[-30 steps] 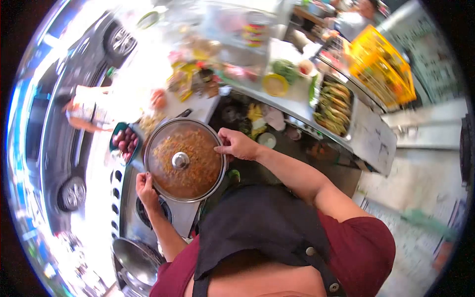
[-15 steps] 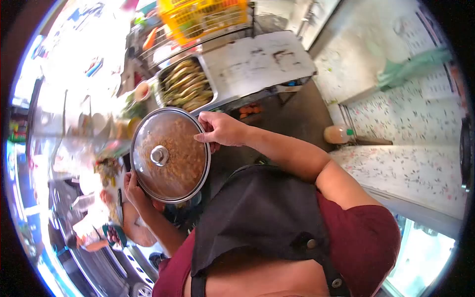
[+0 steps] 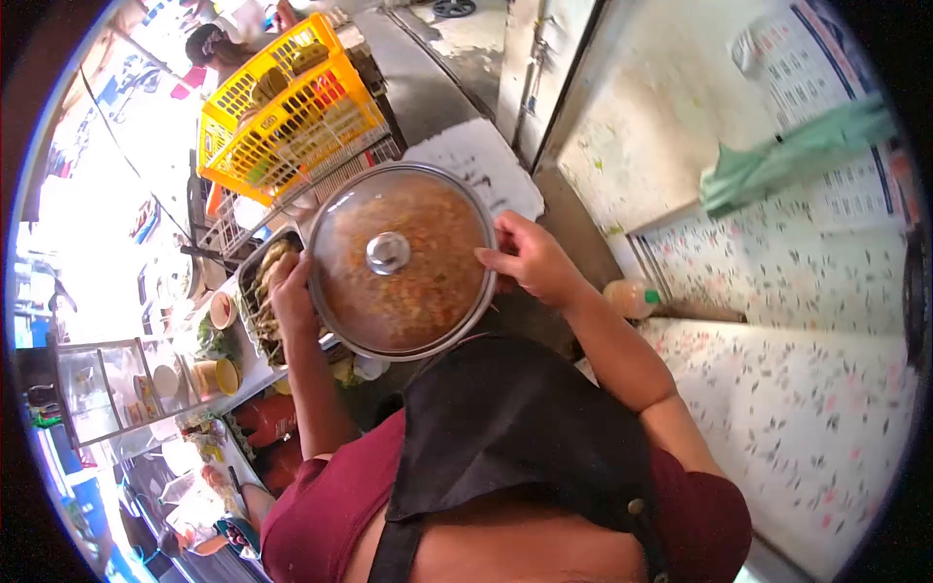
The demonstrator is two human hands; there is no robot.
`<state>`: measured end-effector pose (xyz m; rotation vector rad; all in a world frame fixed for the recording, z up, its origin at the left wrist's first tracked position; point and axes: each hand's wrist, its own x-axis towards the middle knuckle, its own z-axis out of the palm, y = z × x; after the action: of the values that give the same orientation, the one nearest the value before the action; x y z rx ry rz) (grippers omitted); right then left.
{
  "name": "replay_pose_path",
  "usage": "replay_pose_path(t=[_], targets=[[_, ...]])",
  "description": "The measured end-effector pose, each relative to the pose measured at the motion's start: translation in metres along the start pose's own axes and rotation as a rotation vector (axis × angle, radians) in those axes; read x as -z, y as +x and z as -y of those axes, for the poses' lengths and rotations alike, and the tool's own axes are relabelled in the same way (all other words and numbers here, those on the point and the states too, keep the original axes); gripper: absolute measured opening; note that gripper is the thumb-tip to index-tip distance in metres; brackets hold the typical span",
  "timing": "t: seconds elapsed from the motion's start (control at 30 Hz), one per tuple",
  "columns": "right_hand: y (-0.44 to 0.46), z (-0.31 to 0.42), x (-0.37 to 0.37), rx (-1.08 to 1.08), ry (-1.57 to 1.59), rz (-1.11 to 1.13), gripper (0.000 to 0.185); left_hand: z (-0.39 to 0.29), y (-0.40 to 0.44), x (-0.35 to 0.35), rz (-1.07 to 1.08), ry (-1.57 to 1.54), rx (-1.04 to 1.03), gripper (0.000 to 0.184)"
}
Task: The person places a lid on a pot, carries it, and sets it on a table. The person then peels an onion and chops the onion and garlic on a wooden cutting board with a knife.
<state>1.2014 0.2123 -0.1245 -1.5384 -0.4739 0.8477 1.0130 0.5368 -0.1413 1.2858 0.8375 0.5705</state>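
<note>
Between my two hands is a lidded pot [image 3: 428, 325]. Brown-orange food shows through its glass lid [image 3: 345, 209], which has a round metal knob [image 3: 388, 253] and a metal rim. My left hand [image 3: 292, 287] grips the pot's left side, fingers closed at the edge. On the right side, my right hand [image 3: 535, 257] is closed at the rim, thumb on top. The handles and the pot's underside are hidden. Partly behind my left hand is a metal tray [image 3: 255, 316] of long greenish-yellow food.
A yellow crate [image 3: 292, 107] stands on a wire rack beyond the pot. A white board [image 3: 481, 165] lies at the back. To the right are a bottle with a green cap [image 3: 632, 299] and a floral-covered surface [image 3: 777, 408]. A glass case [image 3: 107, 384] stands at left; another person is at top left.
My view has swung to the right. Both hands still hold the pot, which now covers part of the white board, and my left hand has come in front of the food tray.
</note>
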Motion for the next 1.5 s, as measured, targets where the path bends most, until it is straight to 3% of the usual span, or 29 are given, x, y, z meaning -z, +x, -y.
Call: replay_pose_path(t=[0.07,0.27,0.4,0.47,0.6,0.83,1.07,1.27,1.5], targets=[[0.013,0.014,0.029,-0.034,0.041,-0.029,0.026,-0.004,0.025,-0.040,0.022,0.133,-0.103,0.020],[0.076,0.033,0.126,-0.031,0.045,-0.075,0.025,-0.013,0.091,-0.151,0.069,0.067,-0.111,0.028],[0.122,0.043,0.181,-0.006,0.090,-0.136,0.026,-0.020,0.113,-0.215,0.002,0.118,-0.092,0.030],[0.146,0.055,0.202,-0.114,0.061,-0.193,0.026,-0.020,0.122,-0.243,-0.072,0.218,-0.148,0.027],[0.199,0.044,0.256,-0.009,-0.075,-0.110,0.031,-0.011,0.133,-0.290,-0.186,0.212,-0.187,0.024],[0.281,0.067,0.328,-0.070,-0.189,0.090,0.035,0.031,0.148,-0.344,-0.409,0.030,-0.120,0.027],[0.355,0.097,0.347,-0.207,-0.027,0.212,0.037,0.031,0.166,-0.385,-0.587,0.048,-0.107,0.031],[0.458,0.064,0.341,0.184,-0.299,0.115,0.045,0.030,0.222,-0.405,-0.720,0.039,-0.136,0.033],[0.563,0.063,0.336,0.196,-0.315,0.107,0.047,0.027,0.298,-0.421,-0.779,0.030,-0.149,0.036]])
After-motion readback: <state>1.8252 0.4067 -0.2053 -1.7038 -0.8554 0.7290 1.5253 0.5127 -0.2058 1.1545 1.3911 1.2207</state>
